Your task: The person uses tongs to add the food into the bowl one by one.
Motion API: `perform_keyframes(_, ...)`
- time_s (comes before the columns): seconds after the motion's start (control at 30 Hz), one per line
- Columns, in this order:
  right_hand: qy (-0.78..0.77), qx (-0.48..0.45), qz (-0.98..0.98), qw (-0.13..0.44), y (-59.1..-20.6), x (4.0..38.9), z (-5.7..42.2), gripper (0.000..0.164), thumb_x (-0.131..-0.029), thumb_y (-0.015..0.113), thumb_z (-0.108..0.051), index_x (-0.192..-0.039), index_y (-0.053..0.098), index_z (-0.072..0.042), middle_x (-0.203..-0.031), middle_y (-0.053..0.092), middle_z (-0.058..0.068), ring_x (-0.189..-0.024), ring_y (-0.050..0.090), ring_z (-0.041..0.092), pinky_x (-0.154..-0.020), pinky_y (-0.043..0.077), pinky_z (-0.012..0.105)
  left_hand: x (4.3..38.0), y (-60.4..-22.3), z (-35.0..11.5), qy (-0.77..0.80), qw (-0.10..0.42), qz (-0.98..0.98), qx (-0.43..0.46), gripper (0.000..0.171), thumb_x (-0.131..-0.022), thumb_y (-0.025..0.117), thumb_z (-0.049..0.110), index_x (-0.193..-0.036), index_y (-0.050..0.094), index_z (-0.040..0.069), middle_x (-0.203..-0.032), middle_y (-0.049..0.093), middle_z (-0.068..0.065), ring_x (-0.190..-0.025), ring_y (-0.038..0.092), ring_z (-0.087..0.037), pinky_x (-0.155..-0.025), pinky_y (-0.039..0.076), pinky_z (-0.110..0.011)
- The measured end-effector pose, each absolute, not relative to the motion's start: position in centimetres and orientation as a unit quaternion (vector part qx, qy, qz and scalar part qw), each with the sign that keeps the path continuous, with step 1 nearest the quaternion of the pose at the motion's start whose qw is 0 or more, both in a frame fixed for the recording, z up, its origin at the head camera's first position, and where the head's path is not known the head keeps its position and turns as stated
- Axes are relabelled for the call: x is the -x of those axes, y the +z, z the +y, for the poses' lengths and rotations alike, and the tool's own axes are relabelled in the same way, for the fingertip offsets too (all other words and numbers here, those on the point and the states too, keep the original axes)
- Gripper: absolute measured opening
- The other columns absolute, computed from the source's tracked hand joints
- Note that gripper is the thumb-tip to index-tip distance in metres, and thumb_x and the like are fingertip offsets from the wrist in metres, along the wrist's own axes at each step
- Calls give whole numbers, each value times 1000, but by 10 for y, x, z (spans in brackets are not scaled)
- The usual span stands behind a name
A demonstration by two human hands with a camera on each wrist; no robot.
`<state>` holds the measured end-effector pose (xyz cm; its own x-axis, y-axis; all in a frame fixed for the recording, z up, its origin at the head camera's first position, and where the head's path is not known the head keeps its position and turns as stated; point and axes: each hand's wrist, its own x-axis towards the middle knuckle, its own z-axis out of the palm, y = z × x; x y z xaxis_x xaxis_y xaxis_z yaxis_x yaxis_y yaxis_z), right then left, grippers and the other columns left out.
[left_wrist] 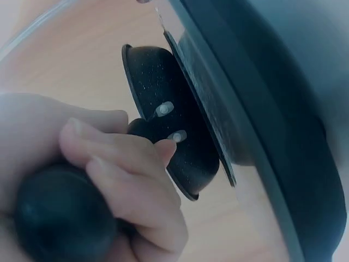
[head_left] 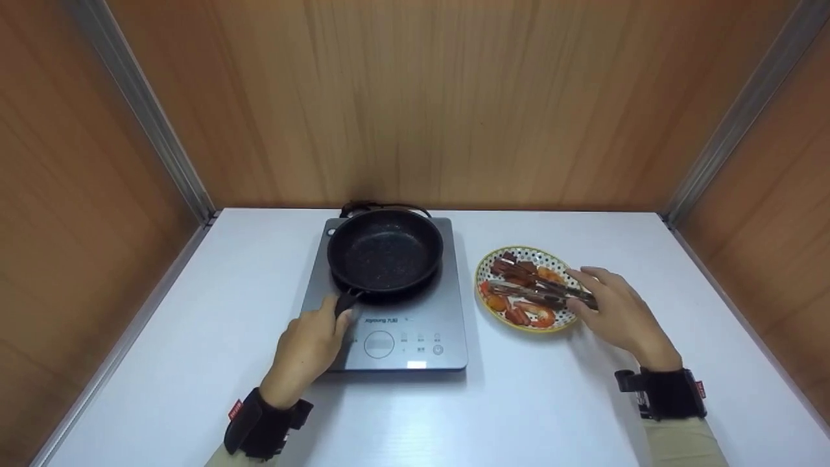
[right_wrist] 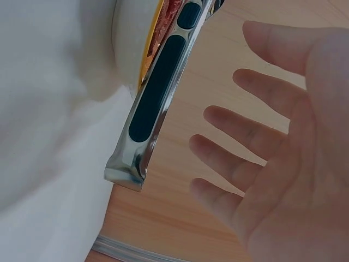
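Observation:
My left hand (head_left: pixel 310 344) grips the black handle (head_left: pixel 345 302) of a frying pan (head_left: pixel 387 251), fingers wrapped round it in the left wrist view. The pan is bare inside and sits over the induction cooktop (head_left: pixel 415 353). On the right, metal tongs (head_left: pixel 532 293) with dark grip inlays lie across a dotted, yellow-rimmed plate (head_left: pixel 526 329) of food. Shrimp (head_left: pixel 537 315) and reddish-brown meat pieces (head_left: pixel 512 267) show beneath them. My right hand (head_left: pixel 613 311) hovers at the tongs' near end. In the right wrist view its fingers (right_wrist: pixel 240 117) are spread, apart from the tongs' handle (right_wrist: pixel 155 93).
A black power cord (head_left: pixel 382 205) runs behind the cooktop. Wood-grain panels (head_left: pixel 428 104) enclose the white table (head_left: pixel 519 402) at the back and both sides. The plate stands just right of the cooktop.

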<state>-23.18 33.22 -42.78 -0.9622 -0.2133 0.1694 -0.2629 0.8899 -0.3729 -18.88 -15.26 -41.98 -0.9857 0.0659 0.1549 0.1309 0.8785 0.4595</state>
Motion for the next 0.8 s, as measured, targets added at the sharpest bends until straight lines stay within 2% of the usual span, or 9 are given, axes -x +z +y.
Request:
perform_keyframes(0.17, 199, -120, -971, 60, -429, 232, 331, 59, -105, 67, -29, -157, 49, -7, -159, 43, 28, -145, 37, 55, -113, 30, 75, 194, -418, -165, -236, 67, -968, 57, 22, -110, 61, 27, -117, 61, 6, -82, 67, -17, -67, 59, -28, -55, 44, -42)
perform_keyframes(0.33, 198, -127, -970, 59, -431, 233, 328, 58, -105, 67, -28, -157, 50, -8, -158, 43, 28, -145, 37, 56, -113, 29, 74, 200, -419, -177, -237, 75, -966, 65, 20, -109, 62, 28, -113, 64, 9, -85, 71, -17, -70, 62, -28, -56, 45, -43)
perform_keyframes(0.53, 199, -131, -970, 55, -433, 232, 328, 58, -106, 66, -28, -157, 49, -8, -158, 43, 27, -146, 37, 54, -114, 29, 73, 206, -421, -189, -230, 93, -966, 76, 19, -108, 65, 30, -101, 62, 12, -75, 64, -9, -65, 53, -25, -54, 36, -38)
perform_keyframes(0.8, 195, -127, -971, 62, -437, 236, 327, 60, -105, 67, -28, -158, 47, -6, -157, 44, 27, -144, 39, 54, -114, 30, 72, 208, -421, -193, -229, 87, -967, 77, 19, -109, 63, 30, -100, 60, 14, -73, 59, -7, -64, 53, -26, -54, 35, -37)
